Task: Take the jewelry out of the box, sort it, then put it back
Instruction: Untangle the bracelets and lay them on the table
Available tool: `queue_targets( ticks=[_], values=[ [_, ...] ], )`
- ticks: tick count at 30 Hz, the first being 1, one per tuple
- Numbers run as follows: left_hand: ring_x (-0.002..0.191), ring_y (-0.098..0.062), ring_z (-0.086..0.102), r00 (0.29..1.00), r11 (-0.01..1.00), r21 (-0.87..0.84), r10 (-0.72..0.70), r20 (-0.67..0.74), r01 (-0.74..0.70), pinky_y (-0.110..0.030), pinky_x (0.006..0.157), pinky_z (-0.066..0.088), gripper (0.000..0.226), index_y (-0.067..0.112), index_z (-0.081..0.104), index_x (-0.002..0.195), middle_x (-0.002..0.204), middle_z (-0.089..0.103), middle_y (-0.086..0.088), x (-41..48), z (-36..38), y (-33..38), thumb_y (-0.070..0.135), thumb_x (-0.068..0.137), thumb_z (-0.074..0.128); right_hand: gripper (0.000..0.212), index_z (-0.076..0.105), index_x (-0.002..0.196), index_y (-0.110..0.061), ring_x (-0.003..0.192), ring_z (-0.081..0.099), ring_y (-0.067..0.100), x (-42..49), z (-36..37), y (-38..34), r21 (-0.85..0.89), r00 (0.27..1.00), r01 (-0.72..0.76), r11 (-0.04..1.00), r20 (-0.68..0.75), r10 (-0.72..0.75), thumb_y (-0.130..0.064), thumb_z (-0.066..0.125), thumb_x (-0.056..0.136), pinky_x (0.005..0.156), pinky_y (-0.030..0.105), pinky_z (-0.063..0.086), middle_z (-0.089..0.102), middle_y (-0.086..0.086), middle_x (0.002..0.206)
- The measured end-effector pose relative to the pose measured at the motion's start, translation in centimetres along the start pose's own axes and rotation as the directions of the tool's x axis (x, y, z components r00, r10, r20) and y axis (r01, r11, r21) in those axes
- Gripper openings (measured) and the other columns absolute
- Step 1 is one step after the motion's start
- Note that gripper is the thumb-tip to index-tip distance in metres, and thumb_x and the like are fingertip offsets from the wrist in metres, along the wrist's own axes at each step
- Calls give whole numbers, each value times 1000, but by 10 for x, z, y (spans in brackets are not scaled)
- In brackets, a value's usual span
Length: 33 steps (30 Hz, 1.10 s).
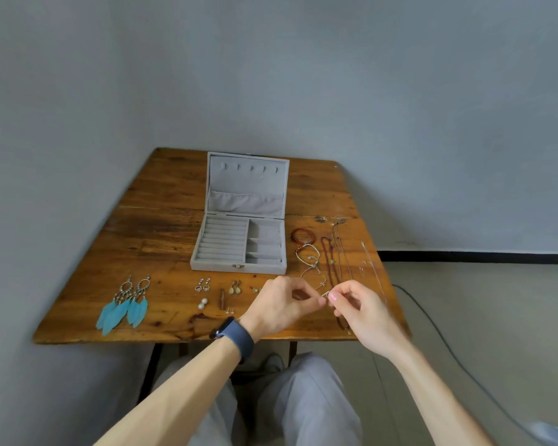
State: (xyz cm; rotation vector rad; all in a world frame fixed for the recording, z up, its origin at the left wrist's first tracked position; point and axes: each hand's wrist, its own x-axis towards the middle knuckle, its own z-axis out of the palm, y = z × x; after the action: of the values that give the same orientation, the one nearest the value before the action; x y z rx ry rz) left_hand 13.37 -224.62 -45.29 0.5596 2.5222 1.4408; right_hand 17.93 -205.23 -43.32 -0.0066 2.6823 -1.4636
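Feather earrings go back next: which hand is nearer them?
Left. The left hand lies right of the feather earrings, beyond the small earrings; the right hand is farther right, beside the necklaces.

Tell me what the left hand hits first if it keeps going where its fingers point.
The right hand: the left hand points rightward, both pinching a small silvery jewelry piece between them. Past that piece it would likely meet the right hand's fingers first, though depth is unclear.
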Motion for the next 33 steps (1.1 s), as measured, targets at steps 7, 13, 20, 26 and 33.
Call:
queue_targets(
  ticks=[7, 13, 20, 26, 33],
  values=[
    [65, 1, 65, 999, 997, -69, -21, 43, 23, -12, 59, 48, 9, 27, 70, 89, 78, 73, 13, -1, -1, 11, 36, 92, 70, 12, 58, 99, -11, 63, 56, 10, -3, 10, 8, 291, 995, -98, 952, 53, 87, -16, 48, 104, 57, 24, 45, 66, -2, 83],
    [65, 4, 63, 999, 993, 109, -46, -1, 46, -14, 60, 48, 7, 26, 68, 93, 77, 72, 11, 7, -7, 6, 32, 95, 64, 15, 66, 109, -19, 63, 49, 9, 1, 1, 19, 343, 977, -192, 920, 152, 147, -26, 55, 102, 58, 24, 43, 58, -6, 79],
    [82, -5, 64, 995, 939, 340, -81, 55, 57, -24, 71, 55, 9, 31, 69, 96, 88, 69, 13, 2, -2, -9, 37, 94, 63, 10, 70, 91, -39, 79, 61, -4, 0, -3, 34, -62, 995, -95, 994, -48, 92, -38, 61, 95, 64, 14, 46, 67, -27, 86],
    [82, -13, 64, 994, 779, 622, -109, 13, 77, -26, 64, 54, 11, 32, 70, 98, 92, 69, 9, 8, 6, -5, 38, 95, 61, 9, 72, 91, -36, 79, 60, -2, 10, 15, 40, -326, 977, -22, 945, -207, -48, -36, 63, 94, 60, 11, 44, 66, -19, 89],
    [78, -22, 64, 994, 626, 774, -102, -35, 92, -28, 60, 49, 17, 25, 70, 102, 94, 68, -2, 32, 10, -1, 35, 96, 57, 18, 75, 104, -30, 80, 63, 18, 41, 22, 43, -547, 968, 33, 837, -192, -164, -34, 59, 97, 61, 27, 51, 65, -6, 97]
  ],
)
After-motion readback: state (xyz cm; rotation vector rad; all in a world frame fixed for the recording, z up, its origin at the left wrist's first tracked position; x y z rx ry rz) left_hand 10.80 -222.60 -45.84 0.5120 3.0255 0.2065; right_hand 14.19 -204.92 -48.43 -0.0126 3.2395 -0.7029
